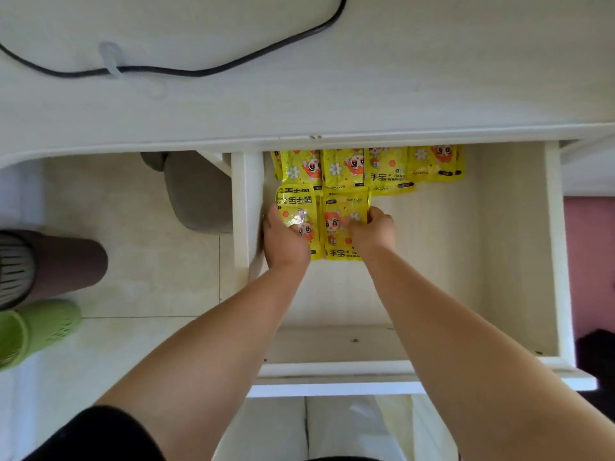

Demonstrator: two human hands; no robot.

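Observation:
A white drawer (519, 247) is pulled out from under a white desk. Several yellow hand-warmer packets (382, 168) with a cartoon figure lie in a row along its back edge. In front of that row, at the drawer's left side, lie two more packets. My left hand (286, 241) rests on the left packet (294, 202), fingers over its lower part. My right hand (372, 231) holds the right packet (342, 207) at its right edge, fingers curled onto it.
The white desk top (299, 94) carries a black cable (206, 69) with a clear clip. A grey stool (196, 191) stands on the tiled floor left of the drawer. Another person's leg and green shoe (36, 327) are at the far left. The drawer's right half is bare.

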